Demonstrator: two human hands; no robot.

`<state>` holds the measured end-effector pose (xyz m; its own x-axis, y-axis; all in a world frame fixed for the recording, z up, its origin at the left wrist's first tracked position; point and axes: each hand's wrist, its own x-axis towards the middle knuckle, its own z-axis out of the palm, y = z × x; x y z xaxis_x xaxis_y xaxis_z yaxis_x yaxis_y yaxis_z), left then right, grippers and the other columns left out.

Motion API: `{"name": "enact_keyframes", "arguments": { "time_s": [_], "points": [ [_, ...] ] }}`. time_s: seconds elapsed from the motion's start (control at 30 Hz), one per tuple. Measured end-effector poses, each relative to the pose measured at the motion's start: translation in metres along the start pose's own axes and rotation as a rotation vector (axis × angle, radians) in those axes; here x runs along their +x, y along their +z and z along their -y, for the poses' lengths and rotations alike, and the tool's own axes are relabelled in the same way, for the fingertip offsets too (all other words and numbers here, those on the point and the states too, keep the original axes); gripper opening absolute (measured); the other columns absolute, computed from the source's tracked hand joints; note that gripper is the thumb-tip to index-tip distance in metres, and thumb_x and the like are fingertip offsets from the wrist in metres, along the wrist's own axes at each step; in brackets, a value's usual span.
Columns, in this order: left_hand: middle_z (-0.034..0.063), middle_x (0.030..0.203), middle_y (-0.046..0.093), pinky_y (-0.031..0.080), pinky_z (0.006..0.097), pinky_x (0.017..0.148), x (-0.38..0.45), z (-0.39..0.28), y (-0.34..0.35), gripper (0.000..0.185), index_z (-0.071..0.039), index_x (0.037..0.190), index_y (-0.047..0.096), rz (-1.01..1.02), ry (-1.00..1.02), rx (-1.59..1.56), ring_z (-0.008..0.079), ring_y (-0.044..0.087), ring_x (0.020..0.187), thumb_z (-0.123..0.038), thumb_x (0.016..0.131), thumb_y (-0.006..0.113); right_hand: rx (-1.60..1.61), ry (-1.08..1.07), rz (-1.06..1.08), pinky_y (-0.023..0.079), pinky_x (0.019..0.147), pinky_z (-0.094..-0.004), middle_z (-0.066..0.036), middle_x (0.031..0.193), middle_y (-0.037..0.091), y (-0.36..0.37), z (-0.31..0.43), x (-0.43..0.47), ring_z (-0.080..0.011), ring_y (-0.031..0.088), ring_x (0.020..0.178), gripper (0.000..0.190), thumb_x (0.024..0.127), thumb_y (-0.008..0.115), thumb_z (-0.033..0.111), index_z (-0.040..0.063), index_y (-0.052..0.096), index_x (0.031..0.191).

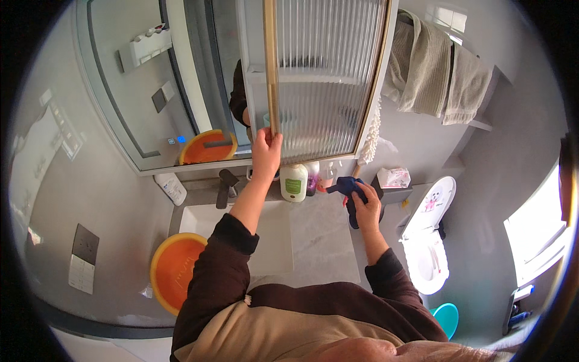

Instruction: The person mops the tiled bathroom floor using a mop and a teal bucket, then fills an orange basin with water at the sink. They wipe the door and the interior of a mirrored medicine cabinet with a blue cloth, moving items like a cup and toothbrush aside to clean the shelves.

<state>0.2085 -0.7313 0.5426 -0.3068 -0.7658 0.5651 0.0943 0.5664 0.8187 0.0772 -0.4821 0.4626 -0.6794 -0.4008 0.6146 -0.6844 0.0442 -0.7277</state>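
Observation:
My left hand (266, 156) grips the lower end of the gold frame on a ribbed glass cabinet door (330, 90). The door stands ajar, with a shelf (255, 77) partly in sight behind its edge. In my right hand (368, 206) is a bunched dark blue cloth (348, 188), its lower part hanging beside the counter's right end. Below the door, a white bottle with a green label (294, 183) stands on the grey counter (323, 240). A purple bottle (312, 178) and a clear pump bottle (326, 176) are close by it.
A white sink (271, 240) with a dark faucet (225, 188) lies under my left forearm. An orange basin (174, 271) is at left, below a mirror (135, 99). On the right are a tissue box (393, 178), hanging towels (420, 68), an uncovered toilet (427, 262) and a teal bucket (447, 319).

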Motion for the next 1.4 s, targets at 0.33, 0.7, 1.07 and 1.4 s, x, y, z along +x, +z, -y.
{"name": "enact_keyframes", "arguments": {
  "time_s": [0.33,0.7,1.07,1.4],
  "points": [
    [0.0114,0.079,0.064,0.052,0.0318,0.063,-0.100,-0.073,-0.007,0.026,-0.001,0.090,0.056,0.184,0.281,0.067,0.0207,0.065,0.070,-0.018,0.078,0.072,0.055,0.152,0.023,0.047,0.083,-0.0308,-0.013,0.099,0.064,-0.020,0.010,-0.022,-0.0226,0.062,0.091,0.026,0.081,0.067,0.009,-0.001,0.064,0.104],
    [0.0097,0.104,0.058,0.051,0.0355,0.076,-0.156,-0.124,0.086,0.035,-0.007,0.112,0.056,0.528,0.675,-0.270,0.0273,0.059,0.092,-0.008,0.079,0.068,0.201,0.222,-0.037,0.048,0.074,-0.0296,-0.006,0.088,0.065,-0.072,-0.009,-0.042,-0.0140,0.058,0.083,0.019,0.080,0.063,0.006,0.000,0.061,0.098],
    [0.0110,0.115,0.055,0.047,0.0369,0.088,-0.141,-0.118,0.104,0.038,-0.008,0.116,0.057,0.701,0.603,-0.297,0.0282,0.054,0.105,-0.009,0.080,0.066,0.371,0.301,-0.120,0.045,0.073,-0.0259,-0.003,0.090,0.060,-0.053,-0.021,-0.055,-0.0109,0.053,0.082,0.018,0.089,0.058,0.010,0.000,0.054,0.104],
    [0.0097,0.103,0.064,0.051,0.0351,0.082,-0.111,-0.079,0.018,0.025,-0.005,0.102,0.065,0.463,0.636,-0.075,0.0265,0.062,0.094,-0.001,0.078,0.067,0.809,0.803,0.205,0.048,0.064,-0.0234,-0.004,0.092,0.063,0.008,0.025,-0.055,-0.0111,0.059,0.074,0.029,0.091,0.059,0.018,-0.003,0.059,0.111]
  ]
}}
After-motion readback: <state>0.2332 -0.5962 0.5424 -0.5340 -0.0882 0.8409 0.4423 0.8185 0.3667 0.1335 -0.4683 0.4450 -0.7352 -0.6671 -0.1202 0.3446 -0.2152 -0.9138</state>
